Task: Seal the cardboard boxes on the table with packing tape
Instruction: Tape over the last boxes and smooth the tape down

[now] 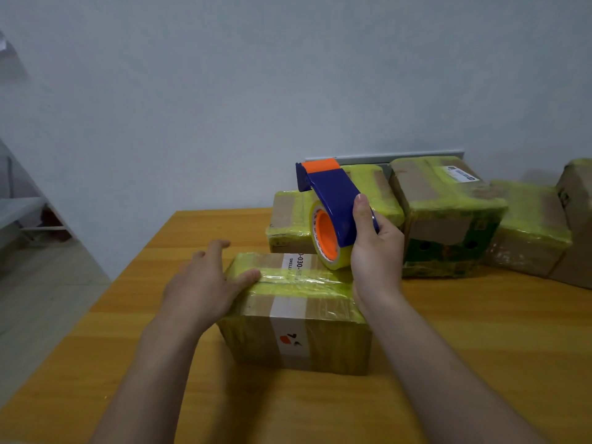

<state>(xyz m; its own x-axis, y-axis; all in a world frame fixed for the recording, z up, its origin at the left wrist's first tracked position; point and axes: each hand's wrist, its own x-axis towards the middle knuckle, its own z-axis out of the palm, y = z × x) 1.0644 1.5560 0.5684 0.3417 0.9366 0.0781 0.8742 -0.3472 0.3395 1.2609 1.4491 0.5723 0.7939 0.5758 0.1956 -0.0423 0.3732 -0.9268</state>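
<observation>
Table (480,347) carries taped boxes (448,219) stacked at the back, likely finished; near box (294,312) sits up front for taping; left hand (205,283) lies flat, fingers straight, on its left top edge to steady it; right hand (374,248) grasps the dispenser (333,213), roll low over the seam, probably mid-strip.

Right hand (376,251) grips tape dispenser (333,216); left hand (205,283) rests on box (298,312).

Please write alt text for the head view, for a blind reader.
A right hand holds a blue-and-orange tape dispenser over a taped cardboard box on a wooden table, while the left hand touches the box's left end. More taped boxes stand behind.
</observation>
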